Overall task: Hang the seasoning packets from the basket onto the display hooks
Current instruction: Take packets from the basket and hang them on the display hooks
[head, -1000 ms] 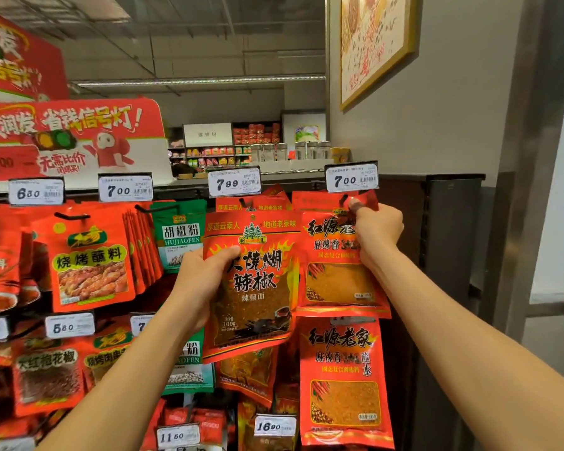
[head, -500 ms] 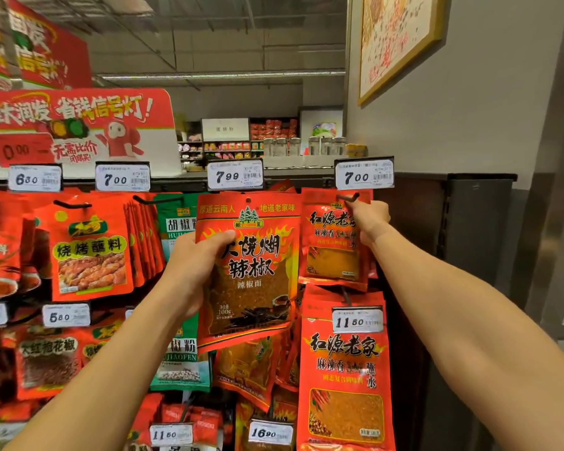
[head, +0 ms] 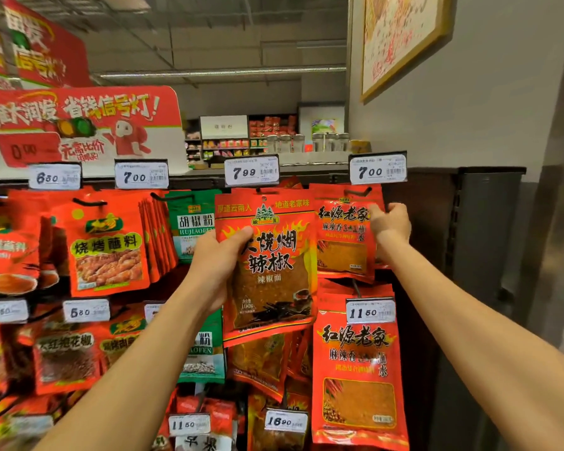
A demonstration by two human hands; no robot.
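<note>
The left hand point(head: 220, 265) is gripping a large red chilli packet point(head: 269, 271) by its left edge, thumb curling over the front and fingers hidden behind, holding it upright with its long axis vertical. Its top edge is sitting right at the display hook point(head: 267, 191) under the 7.99 price tag point(head: 252, 170); whether the hole is already threaded is too small to tell. The right hand point(head: 392, 224) is resting at the upper right corner of the neighbouring smaller red packet point(head: 344, 237), which is hanging from the hook under the 7.00 tag point(head: 377, 169); its fingers are curling loosely against the packet's edge, and an actual pinch cannot be told. The basket is not showing
</note>
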